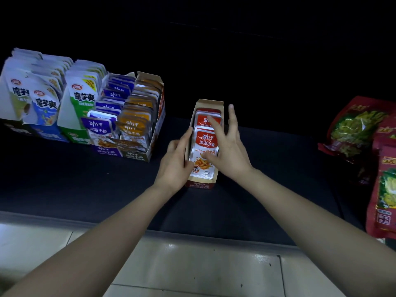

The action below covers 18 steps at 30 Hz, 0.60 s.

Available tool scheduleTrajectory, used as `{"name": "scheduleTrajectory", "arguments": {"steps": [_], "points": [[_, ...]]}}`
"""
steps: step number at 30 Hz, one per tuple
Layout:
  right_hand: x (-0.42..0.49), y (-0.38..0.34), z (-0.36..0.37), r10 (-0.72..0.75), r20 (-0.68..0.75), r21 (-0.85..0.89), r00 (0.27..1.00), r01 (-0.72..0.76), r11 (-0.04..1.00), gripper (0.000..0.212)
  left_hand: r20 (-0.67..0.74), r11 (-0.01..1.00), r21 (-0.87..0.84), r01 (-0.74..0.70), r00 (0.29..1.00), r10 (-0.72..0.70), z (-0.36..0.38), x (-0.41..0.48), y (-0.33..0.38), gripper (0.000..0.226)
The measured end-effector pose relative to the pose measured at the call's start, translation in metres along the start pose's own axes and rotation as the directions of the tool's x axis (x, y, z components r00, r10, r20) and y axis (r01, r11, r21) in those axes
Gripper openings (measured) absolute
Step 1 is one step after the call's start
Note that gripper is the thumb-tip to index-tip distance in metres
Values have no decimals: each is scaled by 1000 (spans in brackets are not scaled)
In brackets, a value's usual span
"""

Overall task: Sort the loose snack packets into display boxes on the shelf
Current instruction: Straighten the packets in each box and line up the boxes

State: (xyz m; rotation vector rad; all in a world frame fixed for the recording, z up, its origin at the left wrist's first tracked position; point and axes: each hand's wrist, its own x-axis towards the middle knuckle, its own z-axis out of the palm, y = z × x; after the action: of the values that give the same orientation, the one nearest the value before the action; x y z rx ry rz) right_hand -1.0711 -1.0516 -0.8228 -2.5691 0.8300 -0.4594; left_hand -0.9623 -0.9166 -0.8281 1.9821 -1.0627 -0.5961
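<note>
A narrow cardboard display box (211, 103) stands in the middle of the dark shelf (85, 181), filled with red-and-white fish snack packets (204, 142) standing in a row. My left hand (176, 159) grips the box's left wall, thumb at the front packet. My right hand (227, 146) lies over the packets with fingers spread and straight, the thumb touching the front packet and a fingertip on a packet further back.
To the left stands a wider box (159, 108) holding purple and orange packets, then boxes of blue, white and green packets (42, 99) at the far left. Large red bags (360, 129) lie at the right. The shelf's front edge (192, 236) and tiled floor are below.
</note>
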Motion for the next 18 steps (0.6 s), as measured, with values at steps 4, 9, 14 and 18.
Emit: {"name": "scheduleTrajectory", "arguments": {"steps": [4, 9, 14, 18], "points": [[-19, 1, -2, 258, 227, 334, 939, -324, 885, 112, 0, 1000, 17, 9, 1000, -9, 0, -1, -3, 84], [-24, -7, -3, 217, 360, 444, 907, -371, 816, 87, -17, 999, 45, 22, 1000, -21, -3, -1, -4, 72], [4, -20, 11, 238, 287, 437, 928, -348, 829, 80, -99, 998, 50, 36, 995, -31, -15, -10, -12, 61], [27, -35, 26, 256, 244, 458, 935, -344, 820, 65, -189, 991, 108, 81, 980, -59, -28, -18, -25, 48]]}}
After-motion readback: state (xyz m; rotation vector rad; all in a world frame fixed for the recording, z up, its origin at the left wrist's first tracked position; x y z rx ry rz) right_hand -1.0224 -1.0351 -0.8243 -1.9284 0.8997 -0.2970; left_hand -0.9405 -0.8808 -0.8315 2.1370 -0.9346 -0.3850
